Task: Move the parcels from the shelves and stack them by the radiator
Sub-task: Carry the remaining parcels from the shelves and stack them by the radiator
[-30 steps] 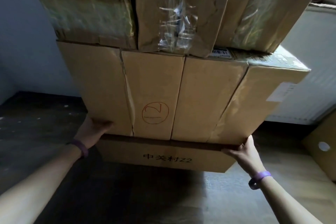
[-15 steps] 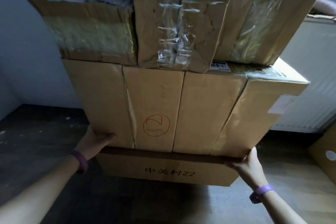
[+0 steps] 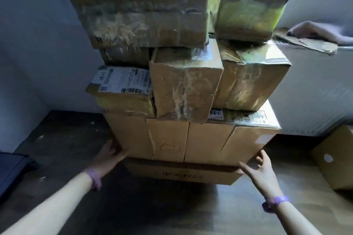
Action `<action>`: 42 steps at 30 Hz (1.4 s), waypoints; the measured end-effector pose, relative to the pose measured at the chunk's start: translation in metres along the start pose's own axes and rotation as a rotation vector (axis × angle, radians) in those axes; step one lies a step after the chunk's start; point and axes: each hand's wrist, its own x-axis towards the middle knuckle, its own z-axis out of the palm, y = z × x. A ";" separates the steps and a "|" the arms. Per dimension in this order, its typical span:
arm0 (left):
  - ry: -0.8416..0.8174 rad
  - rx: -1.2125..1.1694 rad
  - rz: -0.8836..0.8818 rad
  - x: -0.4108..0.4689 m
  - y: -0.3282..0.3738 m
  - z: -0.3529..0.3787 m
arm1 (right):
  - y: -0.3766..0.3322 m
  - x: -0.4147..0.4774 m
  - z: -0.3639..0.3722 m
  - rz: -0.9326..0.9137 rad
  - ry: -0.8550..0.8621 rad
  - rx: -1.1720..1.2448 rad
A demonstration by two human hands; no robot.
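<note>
A tall stack of brown cardboard parcels stands on the floor in front of the white radiator. At the bottom is a flat box with printed characters. On it rests a large parcel with a red circle. Several taped, crumpled parcels are piled higher, with two big ones on top. My left hand clasps the large parcel's lower left corner. My right hand is at its lower right corner with fingers spread, barely touching the edge.
Another cardboard box with a white round sticker stands on the floor at the right. A cloth and a flat cardboard piece lie on top of the radiator. A dark object sits at the left edge. The floor is wood.
The view has pulled back and tilted up, so more of the stack's upper parcels show. My right hand's fingers have loosened and spread off the large parcel's lower edge; the left stays at its corner.
</note>
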 end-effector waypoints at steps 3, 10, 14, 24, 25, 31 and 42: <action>-0.038 0.005 -0.106 -0.039 0.025 -0.012 | -0.038 -0.039 -0.018 0.147 -0.058 -0.027; -0.080 -0.009 -0.186 -0.125 0.095 -0.031 | -0.130 -0.100 -0.058 0.198 -0.166 0.000; -0.116 -0.058 -0.239 -0.159 0.138 -0.038 | -0.187 -0.122 -0.089 0.198 -0.177 -0.009; -0.201 -0.162 -0.321 -0.168 0.204 -0.018 | -0.263 -0.109 -0.104 0.162 -0.251 -0.106; -0.205 -0.174 -0.322 -0.165 0.208 -0.016 | -0.266 -0.105 -0.103 0.158 -0.254 -0.115; -0.199 -0.232 -0.350 -0.157 0.223 -0.012 | -0.285 -0.085 -0.108 0.153 -0.280 -0.133; -0.089 -0.301 -0.405 -0.164 0.253 0.026 | -0.291 -0.022 -0.144 0.224 -0.391 -0.047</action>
